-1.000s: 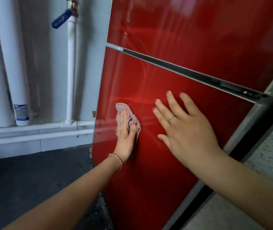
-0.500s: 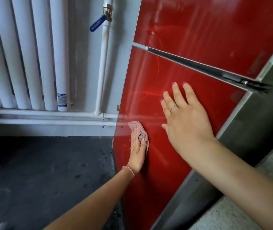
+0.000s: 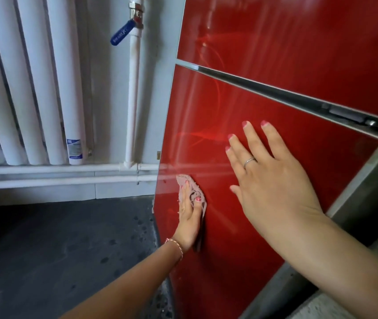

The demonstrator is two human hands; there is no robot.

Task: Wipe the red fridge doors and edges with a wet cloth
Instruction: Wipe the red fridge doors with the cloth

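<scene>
Far to the left of my left hand I've got the radiator (image 3: 22, 84), white ribs, and just right of it the pipe (image 3: 134, 97) with its blue valve (image 3: 123, 32) up top. No containers anywhere in view. Dark floor (image 3: 56, 245) below all that, open room out to the left.

Now the left hand (image 3: 189, 217): fingers straight, palm flat, pressing the cloth (image 3: 193, 192) against the lower door (image 3: 264, 180). The pink cloth pokes out past my fingertips and to the right of the thumb. It sits close to the door's left edge, with only a narrow strip of red between my fingers and that edge. There is a bracelet at the wrist.

Right of it, well apart from the cloth, the right hand (image 3: 273, 180) lies wide open on the same door, fingers spread, ring on one finger, holding nothing. Above my fingertips there is plenty of bare red up to the dark gap (image 3: 298, 97) under the upper door (image 3: 298, 42). To the right of that hand is the door's right edge, then the grey side (image 3: 367, 192) of the fridge.

Against half a second ago: the cloth and left hand sit at nearly the same low spot by the left edge, and the right hand keeps its flat brace. A second ago the cloth was higher on the door.
</scene>
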